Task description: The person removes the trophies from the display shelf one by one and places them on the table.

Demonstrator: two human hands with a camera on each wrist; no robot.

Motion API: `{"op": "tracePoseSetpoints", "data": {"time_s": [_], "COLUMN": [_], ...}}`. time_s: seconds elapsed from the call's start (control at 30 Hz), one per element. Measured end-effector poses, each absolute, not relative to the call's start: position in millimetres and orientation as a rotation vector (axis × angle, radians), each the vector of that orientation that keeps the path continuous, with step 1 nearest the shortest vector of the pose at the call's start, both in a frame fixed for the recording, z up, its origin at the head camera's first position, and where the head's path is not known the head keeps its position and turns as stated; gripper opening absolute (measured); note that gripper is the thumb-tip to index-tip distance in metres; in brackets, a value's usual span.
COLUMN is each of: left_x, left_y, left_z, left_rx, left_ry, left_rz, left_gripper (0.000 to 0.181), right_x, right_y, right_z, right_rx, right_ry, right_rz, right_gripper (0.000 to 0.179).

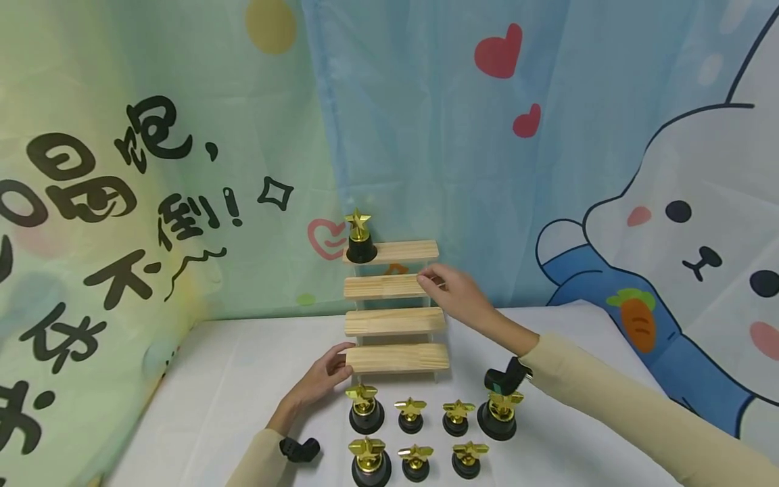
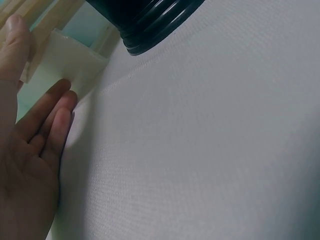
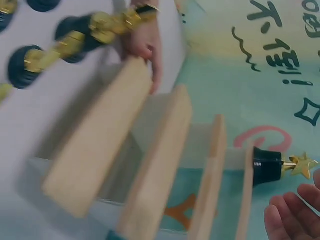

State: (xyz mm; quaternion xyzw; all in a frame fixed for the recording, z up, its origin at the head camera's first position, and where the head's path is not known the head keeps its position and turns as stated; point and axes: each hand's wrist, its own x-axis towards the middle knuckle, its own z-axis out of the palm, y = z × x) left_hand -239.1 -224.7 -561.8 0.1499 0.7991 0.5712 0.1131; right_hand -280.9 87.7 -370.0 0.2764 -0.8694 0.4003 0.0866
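Observation:
A four-tier wooden display shelf [image 1: 395, 321] stands on the white table with translucent side supports. My left hand [image 1: 322, 374] touches the left end of its lowest board; in the left wrist view several fingers [image 2: 50, 107] stretch fairly straight beside the translucent support. The right hand [image 1: 453, 294] is at the right end of the second board from the top, holding nothing, its fingers loosely bent. On the top board's left end a gold star trophy [image 1: 360, 237] with a black base stands upright. The right wrist view shows this trophy [image 3: 270, 165] near the right fingers [image 3: 285, 215].
In front of the shelf stand two rows of star trophies: larger ones [image 1: 366, 412] at the left, smaller ones [image 1: 410, 416] beside them, and another large one [image 1: 498, 416] at the right. A printed cloth backdrop [image 1: 426, 135] hangs behind the white table [image 1: 243, 365].

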Motion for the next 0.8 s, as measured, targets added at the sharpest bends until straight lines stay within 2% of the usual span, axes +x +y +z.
{"op": "tracePoseSetpoints", "data": {"time_s": [0.33,0.8], "left_x": [-242,-243], "left_y": [-228,-228], "left_z": [-565,-566], "left_rx": [0.45,0.479], "left_ry": [2.37,2.35], "left_rz": [1.646,1.66], "left_gripper": [0.056,0.054], "right_x": [-328,-362], "right_y": [40,4], "right_z": [-346,-319], "right_rx": [0.745,0.642], "right_ry": [-2.605,-2.702], "right_rz": [1.168,1.159], "right_gripper": [0.031,0.043]}}
